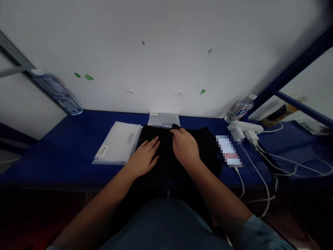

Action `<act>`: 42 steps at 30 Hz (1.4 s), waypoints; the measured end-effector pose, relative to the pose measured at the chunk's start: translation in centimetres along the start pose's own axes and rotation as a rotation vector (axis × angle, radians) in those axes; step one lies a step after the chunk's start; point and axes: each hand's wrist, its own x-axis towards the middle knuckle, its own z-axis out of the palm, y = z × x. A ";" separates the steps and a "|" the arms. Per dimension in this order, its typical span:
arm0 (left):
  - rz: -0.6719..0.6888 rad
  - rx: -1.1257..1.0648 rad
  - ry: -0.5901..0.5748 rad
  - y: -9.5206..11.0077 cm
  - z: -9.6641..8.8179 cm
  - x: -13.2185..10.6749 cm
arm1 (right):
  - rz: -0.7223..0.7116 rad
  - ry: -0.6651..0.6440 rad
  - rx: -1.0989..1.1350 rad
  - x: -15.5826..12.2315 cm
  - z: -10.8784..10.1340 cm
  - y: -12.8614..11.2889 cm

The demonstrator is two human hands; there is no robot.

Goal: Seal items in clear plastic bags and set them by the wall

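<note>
A black cloth garment (166,177) lies spread on the blue tabletop (59,156), directly in front of me. My left hand (145,156) rests flat on it, fingers apart and holding nothing. My right hand (184,146) sits near the garment's far edge, its fingers curled on a raised fold of the black fabric. Just beyond that edge, a translucent white plastic bag (163,120) lies partly under the garment. To the left of my left hand is a stack of clear plastic sleeves with white labels (118,143).
A phone with a blurred screen (229,151) lies right of the garment, near a white charging hub (246,127) with white cables trailing right and over the table's front edge. Plastic water bottles stand at the back right (239,110) and back left (57,93). A white wall rises behind.
</note>
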 end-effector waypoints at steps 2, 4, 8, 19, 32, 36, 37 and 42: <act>-0.046 0.013 0.011 -0.2 0.1 -0.1 | -0.060 -0.050 -0.019 0.4 1.2 -1.7; -0.082 0.015 0.014 -0.3 0.2 -0.1 | -0.096 -0.103 -0.004 0.6 2.4 -2.8; -0.070 -0.017 -0.011 -0.4 0.1 0.0 | -0.163 -0.171 0.126 0.2 4.1 -3.5; -0.129 -0.016 0.040 -0.3 -0.2 0.0 | 0.227 0.078 0.252 -0.6 1.3 3.1; -0.091 -0.029 0.023 -0.4 0.0 0.0 | 0.194 -0.126 0.456 -1.2 3.4 1.6; -0.033 -0.040 0.015 0.0 -0.5 -0.1 | 0.163 -0.102 0.447 -1.4 3.8 1.9; -0.012 -0.044 0.008 0.1 -0.6 -0.1 | 0.171 -0.092 0.460 -1.5 3.7 2.1; -0.017 -0.099 0.043 0.1 -0.7 -0.1 | 0.298 -0.152 0.579 -1.3 2.8 3.7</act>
